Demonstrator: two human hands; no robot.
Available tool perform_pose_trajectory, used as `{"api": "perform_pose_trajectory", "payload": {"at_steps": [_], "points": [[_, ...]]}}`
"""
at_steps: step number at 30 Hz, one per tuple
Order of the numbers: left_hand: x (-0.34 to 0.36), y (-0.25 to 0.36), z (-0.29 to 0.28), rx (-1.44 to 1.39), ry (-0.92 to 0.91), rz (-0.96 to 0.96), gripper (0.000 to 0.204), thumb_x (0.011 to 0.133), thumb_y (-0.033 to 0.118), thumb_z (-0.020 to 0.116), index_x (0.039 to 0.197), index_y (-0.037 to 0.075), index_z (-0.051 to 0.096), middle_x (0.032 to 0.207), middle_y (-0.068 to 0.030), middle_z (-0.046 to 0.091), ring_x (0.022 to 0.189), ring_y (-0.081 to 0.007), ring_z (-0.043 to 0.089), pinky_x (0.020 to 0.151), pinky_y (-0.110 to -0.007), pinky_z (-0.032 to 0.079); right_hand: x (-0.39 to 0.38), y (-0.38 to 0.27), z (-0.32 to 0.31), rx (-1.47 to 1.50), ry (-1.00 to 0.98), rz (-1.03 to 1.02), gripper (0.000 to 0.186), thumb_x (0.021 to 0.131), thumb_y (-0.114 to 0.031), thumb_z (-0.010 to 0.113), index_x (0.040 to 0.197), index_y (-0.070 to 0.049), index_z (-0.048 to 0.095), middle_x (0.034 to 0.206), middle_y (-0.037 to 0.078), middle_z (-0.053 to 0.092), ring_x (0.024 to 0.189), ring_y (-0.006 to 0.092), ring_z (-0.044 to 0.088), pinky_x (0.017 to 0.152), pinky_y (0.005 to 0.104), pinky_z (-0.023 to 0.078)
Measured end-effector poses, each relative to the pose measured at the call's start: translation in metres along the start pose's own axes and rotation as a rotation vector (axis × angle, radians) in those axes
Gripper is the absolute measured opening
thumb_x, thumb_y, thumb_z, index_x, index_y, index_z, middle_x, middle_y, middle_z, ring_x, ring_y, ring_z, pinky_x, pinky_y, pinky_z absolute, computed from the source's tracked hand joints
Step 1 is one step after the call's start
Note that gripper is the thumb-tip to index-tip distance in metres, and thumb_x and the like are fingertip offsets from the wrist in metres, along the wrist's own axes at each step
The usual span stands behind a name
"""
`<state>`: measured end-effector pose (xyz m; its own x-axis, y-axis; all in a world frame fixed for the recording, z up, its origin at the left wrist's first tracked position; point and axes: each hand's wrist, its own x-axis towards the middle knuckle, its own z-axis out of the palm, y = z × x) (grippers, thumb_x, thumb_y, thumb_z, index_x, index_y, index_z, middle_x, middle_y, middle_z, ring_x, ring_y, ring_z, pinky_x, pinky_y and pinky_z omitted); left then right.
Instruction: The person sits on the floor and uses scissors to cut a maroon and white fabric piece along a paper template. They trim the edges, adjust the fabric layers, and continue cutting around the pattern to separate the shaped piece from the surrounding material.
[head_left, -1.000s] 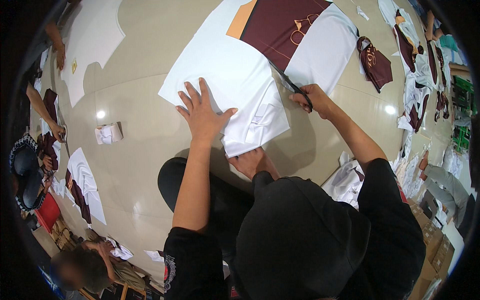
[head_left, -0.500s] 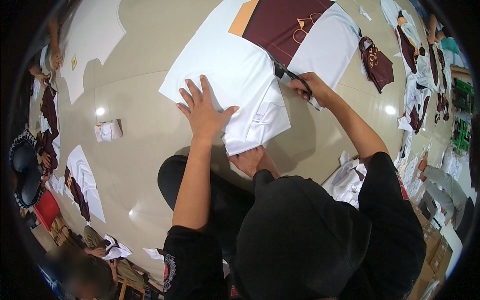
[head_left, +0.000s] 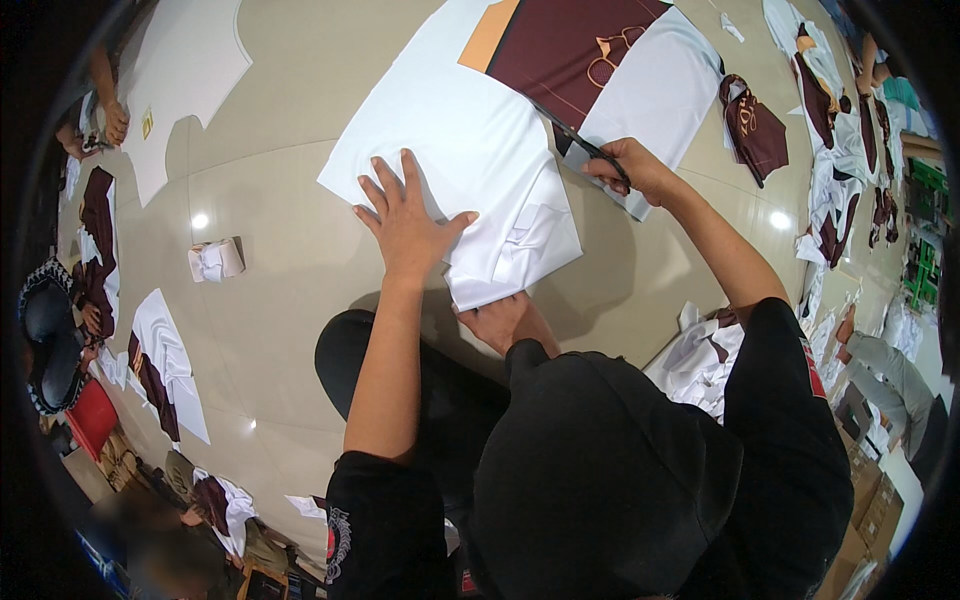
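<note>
A large white fabric sheet (head_left: 430, 110) lies on the floor in front of me, with a maroon printed panel (head_left: 560, 50) showing at its far right. My left hand (head_left: 408, 225) presses flat on the white fabric, fingers spread. My right hand (head_left: 640, 170) grips black-handled scissors (head_left: 580, 140), whose blades point up and left along the fabric edge by the maroon panel. To the right of the blades lies a white fabric section (head_left: 655, 90). The near corner of the sheet, loosely folded, rests by my bare foot (head_left: 505, 320).
A folded maroon piece (head_left: 755, 130) lies right of the fabric. Crumpled white and maroon cloth (head_left: 700, 360) sits beside my right arm. At left are a small wrapped bundle (head_left: 215, 260) and a large pale cut-out sheet (head_left: 185, 80). Other people handle cloth around the sides; cardboard boxes (head_left: 875, 500) stand lower right.
My right hand and the scissors have shifted slightly up and right, and the blades look closer together. My left hand stays put. At lower left, a co-worker's cloth has moved.
</note>
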<state>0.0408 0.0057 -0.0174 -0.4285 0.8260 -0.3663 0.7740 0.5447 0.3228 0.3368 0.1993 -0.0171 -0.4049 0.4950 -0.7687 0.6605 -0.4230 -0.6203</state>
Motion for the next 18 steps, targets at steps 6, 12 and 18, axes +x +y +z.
{"api": "perform_pose_trajectory", "payload": {"at_steps": [6, 12, 18], "points": [[0.0, -0.007, 0.006, 0.015, 0.045, 0.044, 0.138, 0.063, 0.065, 0.089, 0.169, 0.015, 0.015, 0.171, -0.0332, 0.007, 0.156, -0.0586, 0.002, 0.118, -0.077, 0.01, 0.003, 0.0, -0.004, -0.018, 0.006, -0.009, 0.03, 0.088, -0.025, 0.079, 0.069, -0.009, 0.063, 0.06, -0.003, 0.052, 0.05, 0.0077, 0.045, 0.049, 0.0265, 0.033], [0.001, -0.008, 0.008, 0.021, 0.046, 0.048, 0.139, 0.063, 0.066, 0.089, 0.169, 0.015, 0.015, 0.171, -0.0331, 0.006, 0.156, -0.058, 0.001, 0.119, -0.077, 0.009, 0.004, -0.009, -0.007, -0.004, -0.01, -0.021, 0.032, 0.087, -0.027, 0.079, 0.068, -0.009, 0.062, 0.061, -0.003, 0.052, 0.049, 0.0079, 0.044, 0.048, 0.0265, 0.032], [0.0, -0.006, 0.004, 0.022, 0.035, 0.039, 0.138, 0.063, 0.066, 0.089, 0.169, 0.015, 0.015, 0.171, -0.0323, 0.006, 0.157, -0.0573, 0.001, 0.119, -0.076, 0.009, 0.015, -0.014, -0.009, 0.019, -0.046, -0.053, 0.034, 0.088, -0.028, 0.078, 0.067, -0.01, 0.059, 0.062, -0.002, 0.051, 0.049, 0.008, 0.044, 0.047, 0.0262, 0.034]]}}
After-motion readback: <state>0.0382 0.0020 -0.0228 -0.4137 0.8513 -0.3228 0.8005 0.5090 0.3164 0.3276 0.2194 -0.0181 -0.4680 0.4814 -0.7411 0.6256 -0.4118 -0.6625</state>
